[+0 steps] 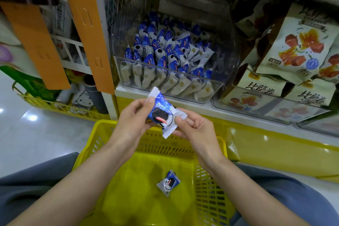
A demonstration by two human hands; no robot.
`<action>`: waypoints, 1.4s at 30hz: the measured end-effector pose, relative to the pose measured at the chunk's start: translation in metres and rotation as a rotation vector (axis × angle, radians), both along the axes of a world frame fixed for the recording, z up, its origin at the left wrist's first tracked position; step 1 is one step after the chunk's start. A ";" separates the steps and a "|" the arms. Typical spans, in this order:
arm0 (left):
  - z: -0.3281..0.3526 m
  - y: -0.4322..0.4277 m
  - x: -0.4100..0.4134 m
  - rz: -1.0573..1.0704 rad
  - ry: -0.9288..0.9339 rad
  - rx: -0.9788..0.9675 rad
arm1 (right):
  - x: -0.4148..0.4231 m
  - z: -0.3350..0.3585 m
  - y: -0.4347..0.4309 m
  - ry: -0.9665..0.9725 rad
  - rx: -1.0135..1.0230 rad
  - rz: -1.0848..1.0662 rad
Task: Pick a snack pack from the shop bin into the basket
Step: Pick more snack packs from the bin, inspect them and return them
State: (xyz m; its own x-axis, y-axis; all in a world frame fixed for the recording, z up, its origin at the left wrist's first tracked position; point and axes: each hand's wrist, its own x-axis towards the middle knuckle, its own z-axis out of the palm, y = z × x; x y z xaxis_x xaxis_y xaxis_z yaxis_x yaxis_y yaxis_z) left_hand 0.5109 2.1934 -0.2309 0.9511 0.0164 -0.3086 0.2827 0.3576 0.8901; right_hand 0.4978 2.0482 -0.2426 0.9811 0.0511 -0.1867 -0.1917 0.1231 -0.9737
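A blue and white snack pack (162,113) with a dark cookie picture is held between both hands above the far rim of the yellow basket (211,180). My left hand (135,115) pinches its upper left end. My right hand (192,124) pinches its lower right end. Another pack of the same kind (168,182) lies on the basket floor. The clear shop bin (128,71) on the shelf beyond holds several of these packs (165,55).
To the right, a clear bin (275,112) carries beige snack bags (293,46). Orange cardboard strips (88,27) hang at the left beside a white post. A second yellow basket (55,106) with goods sits on the glossy floor at left. My knees flank the basket.
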 end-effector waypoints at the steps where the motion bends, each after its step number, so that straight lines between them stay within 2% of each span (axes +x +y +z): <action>1: 0.002 0.000 0.000 -0.021 0.009 -0.058 | 0.001 0.000 -0.001 0.009 0.023 -0.015; 2: 0.003 -0.001 -0.001 -0.050 0.002 -0.056 | 0.001 -0.001 -0.002 0.021 0.045 -0.028; 5: 0.004 -0.003 -0.003 -0.090 -0.072 0.166 | 0.001 -0.003 -0.004 0.049 0.052 -0.035; 7: 0.006 -0.001 -0.002 -0.067 -0.108 0.233 | 0.001 -0.003 -0.004 0.021 0.009 -0.027; 12: 0.015 0.005 0.003 -0.119 -0.242 0.349 | 0.001 0.006 -0.005 -0.115 -0.212 -0.028; 15: 0.024 0.011 0.008 -0.166 -0.313 0.425 | 0.000 0.016 -0.008 -0.184 -0.342 0.061; 19: 0.039 0.015 0.014 -0.212 -0.412 0.485 | 0.003 0.039 -0.006 -0.289 -0.400 0.136; 23: 0.057 0.014 0.027 -0.160 -0.520 0.550 | 0.018 0.065 0.000 -0.359 -0.382 0.056; 27: 0.071 0.025 0.048 -0.056 -0.680 0.805 | 0.048 0.096 -0.002 -0.506 -0.518 -0.104; 31: 0.067 0.034 0.067 -0.251 -0.726 1.287 | 0.098 0.115 -0.011 -0.582 -0.778 -0.256; 34: 0.056 0.035 0.072 -0.315 -0.737 1.470 | 0.130 0.115 -0.015 -0.501 -0.993 -0.242; 39: 0.048 0.036 0.075 -0.288 -0.770 1.508 | 0.150 0.108 -0.020 -0.547 -1.281 -0.170; 42: 0.046 0.035 0.074 -0.280 -0.775 1.511 | 0.160 0.110 -0.022 -0.395 -1.539 -0.077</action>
State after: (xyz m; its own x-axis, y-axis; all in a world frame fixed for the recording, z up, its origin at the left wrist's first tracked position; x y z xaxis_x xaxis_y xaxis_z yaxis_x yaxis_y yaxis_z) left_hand 0.5845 2.2286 -0.1845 0.8836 -0.3422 0.3197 -0.4395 -0.8416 0.3139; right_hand 0.6574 2.0259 -0.1326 0.9695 0.0122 0.2448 0.0520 -0.9863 -0.1568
